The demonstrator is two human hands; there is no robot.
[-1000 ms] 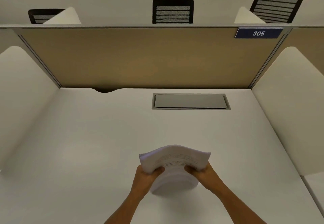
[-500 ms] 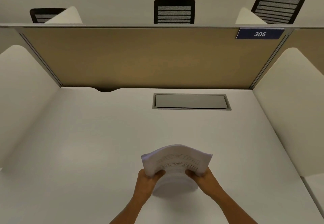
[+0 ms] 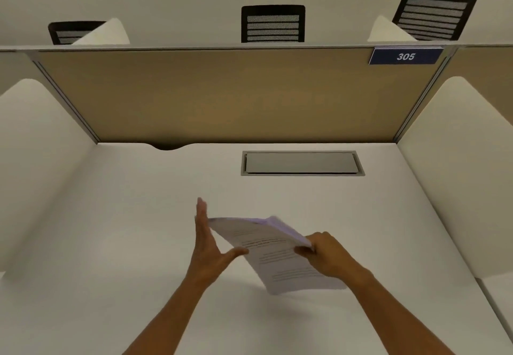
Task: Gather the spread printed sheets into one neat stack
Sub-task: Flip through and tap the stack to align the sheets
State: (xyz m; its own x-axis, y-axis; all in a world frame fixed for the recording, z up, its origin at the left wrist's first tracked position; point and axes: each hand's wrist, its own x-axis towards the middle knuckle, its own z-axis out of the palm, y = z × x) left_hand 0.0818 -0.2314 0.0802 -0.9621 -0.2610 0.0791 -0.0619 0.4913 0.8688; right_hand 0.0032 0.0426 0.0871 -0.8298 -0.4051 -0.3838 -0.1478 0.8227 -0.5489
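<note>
A stack of printed sheets (image 3: pixel 273 254) hangs tilted above the white desk (image 3: pixel 111 243), its printed face toward me. My right hand (image 3: pixel 326 254) pinches the stack at its right edge. My left hand (image 3: pixel 208 246) is flat, fingers straight and pointing away, its palm against the stack's left edge and its thumb under the lower left side. The lower corner of the stack points down toward the desk, whether it touches the surface I cannot tell.
A grey cable hatch (image 3: pixel 302 163) is set into the desk further back. White side dividers (image 3: pixel 36 160) and a tan back panel (image 3: pixel 236 96) with a blue "305" sign (image 3: pixel 405 56) enclose the desk. Black chairs (image 3: pixel 273 24) stand beyond.
Both hands held the bowed stack by its lower edge before. Now the stack has turned and tilted rightward, the right hand holds its right edge, and the left hand has let go and opened flat against the left edge.
</note>
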